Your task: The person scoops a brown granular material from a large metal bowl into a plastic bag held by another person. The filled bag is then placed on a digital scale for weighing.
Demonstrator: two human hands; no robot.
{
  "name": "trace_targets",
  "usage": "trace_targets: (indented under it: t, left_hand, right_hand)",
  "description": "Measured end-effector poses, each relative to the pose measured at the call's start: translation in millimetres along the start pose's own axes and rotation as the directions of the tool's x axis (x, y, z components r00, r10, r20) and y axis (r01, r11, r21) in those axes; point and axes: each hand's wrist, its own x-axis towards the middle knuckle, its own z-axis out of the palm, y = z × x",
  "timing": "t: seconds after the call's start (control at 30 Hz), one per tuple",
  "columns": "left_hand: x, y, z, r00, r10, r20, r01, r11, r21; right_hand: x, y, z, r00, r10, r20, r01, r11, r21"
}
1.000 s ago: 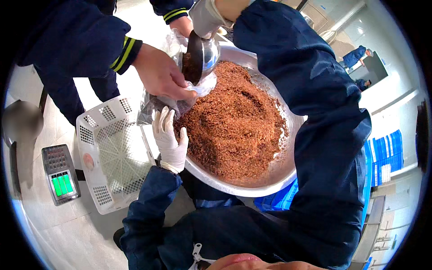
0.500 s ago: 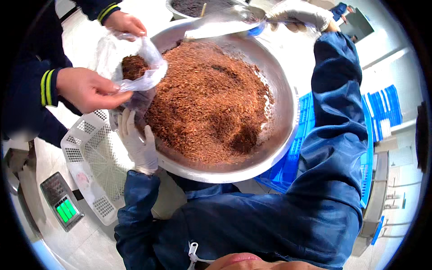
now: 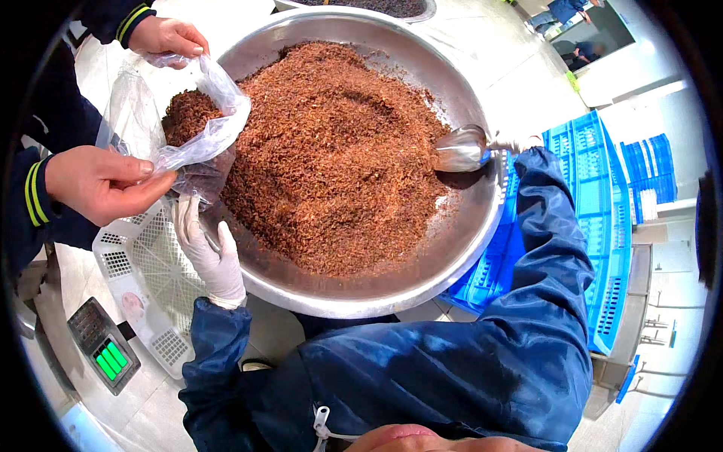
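Note:
Off to the right, my gloved right hand (image 3: 515,142) is closed around the handle of a metal scoop (image 3: 461,149). The scoop's head reaches over the basin's right rim and touches the reddish-brown, grainy food (image 3: 331,166) heaped inside. My gloved left hand (image 3: 207,256) is at the basin's left edge, its fingers against the lower end of a clear plastic bag (image 3: 218,113) and its thumb spread. Some fingertips are hidden by the bag. Another person's two bare hands hold the bag's mouth apart, and brown food (image 3: 190,117) lies in it. The wide metal basin (image 3: 392,294) stands before me.
A white plastic basket (image 3: 151,256) stands below the bag, next to a scale display (image 3: 104,346) with green bars. Blue crates (image 3: 595,226) are on the right. A second basin (image 3: 422,10) with dark contents is at the far edge.
My right hand has swung the scoop from the basin's far rim down to its right side, onto the heap. The bag, the other person's hands and my left hand appear further left.

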Motion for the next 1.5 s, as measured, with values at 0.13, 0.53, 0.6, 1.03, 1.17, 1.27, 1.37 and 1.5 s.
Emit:
trace_targets:
  t: [0.13,0.53,0.6,1.03,1.17,1.27,1.37,1.5]
  left_hand:
    - [0,-1,1,1.0,0.017,0.011,-0.018,0.999,0.043]
    - [0,-13,6,0.999,0.001,0.033,0.0,1.0,-0.02]
    - [1,-14,3,1.0,-0.005,0.031,0.006,0.999,-0.042]
    - [-1,-21,8,0.999,0.026,-0.035,-0.027,0.999,-0.047]
    - [0,-19,5,0.998,0.031,-0.055,-0.035,0.997,-0.069]
    - [-1,-21,3,0.998,0.037,-0.047,-0.04,0.997,-0.059]
    - [3,-18,-1,0.994,0.063,-0.091,-0.068,0.996,-0.06]
    - [-1,-22,3,0.991,0.03,-0.131,-0.052,0.984,-0.168]
  right_hand:
    - [17,-18,22,0.998,-0.044,-0.039,0.046,0.998,0.051]
    - [68,-105,100,0.923,-0.379,-0.066,0.383,0.891,0.243]
    - [62,-143,103,0.902,-0.418,-0.109,0.432,0.884,0.181]
    - [34,-130,96,0.805,-0.532,-0.261,0.569,0.571,0.592]
    - [9,-138,81,0.866,-0.459,-0.197,0.436,0.502,0.747]
    - [-1,-144,75,0.871,-0.453,-0.192,0.42,0.482,0.769]
    - [-1,-145,70,0.868,-0.456,-0.194,0.423,0.476,0.771]
    - [-21,-160,45,0.882,-0.43,-0.193,0.407,0.486,0.773]
